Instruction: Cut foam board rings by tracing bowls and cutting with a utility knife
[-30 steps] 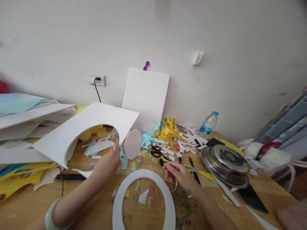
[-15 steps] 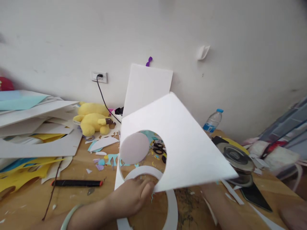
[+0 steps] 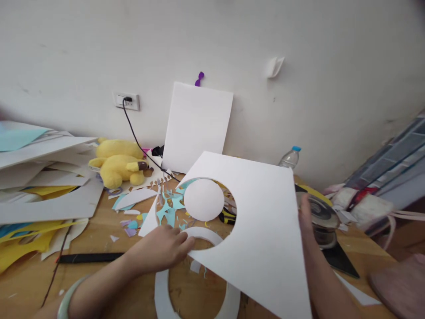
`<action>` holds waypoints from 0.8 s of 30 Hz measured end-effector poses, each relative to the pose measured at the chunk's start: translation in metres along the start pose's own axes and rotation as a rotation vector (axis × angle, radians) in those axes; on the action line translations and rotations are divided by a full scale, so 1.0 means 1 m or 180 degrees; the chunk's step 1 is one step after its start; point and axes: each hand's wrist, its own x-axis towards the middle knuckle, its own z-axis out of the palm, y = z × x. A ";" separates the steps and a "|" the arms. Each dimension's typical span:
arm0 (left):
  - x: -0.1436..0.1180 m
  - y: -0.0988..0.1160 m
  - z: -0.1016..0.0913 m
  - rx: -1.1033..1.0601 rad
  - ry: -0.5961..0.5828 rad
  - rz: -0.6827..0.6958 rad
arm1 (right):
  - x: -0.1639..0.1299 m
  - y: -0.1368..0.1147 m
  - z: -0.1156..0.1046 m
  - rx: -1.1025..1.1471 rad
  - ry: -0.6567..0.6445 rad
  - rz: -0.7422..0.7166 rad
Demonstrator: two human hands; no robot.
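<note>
- Head view: the large white foam board sheet with a round hole cut in it (image 3: 262, 230) lies tilted over the wooden table (image 3: 109, 283), its long side running from near left to far right, the far corner raised.
- The left hand (image 3: 162, 249) grips the sheet at the near rim of the hole, fingers closed narrow on the edge; a pale green bangle (image 3: 68, 299) sits on that wrist.
- The right hand (image 3: 304, 218) meets the sheet's right edge; only the fingers' upper part shows, so how tightly they are closed on it I cannot tell. The sheet spans between both hands, the left one nearer the hole.
- Under the sheet lies a white foam ring (image 3: 162, 290); a white foam disc (image 3: 203, 199) shows through the hole, among blue paper scraps (image 3: 169, 210).
- A steel pan lid (image 3: 320, 215) sits just right of the right hand; a yellow plush toy (image 3: 117, 166) lies far left.
- Against half a second ago, the sheet has dropped flatter and nearer, the right hand has come up to its edge, and the disc now shows in the hole's middle.
</note>
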 end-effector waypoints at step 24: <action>-0.001 -0.001 0.064 -0.6378 0.1190 -0.3548 | 0.023 0.024 0.006 -0.2600 -0.0040 -0.0757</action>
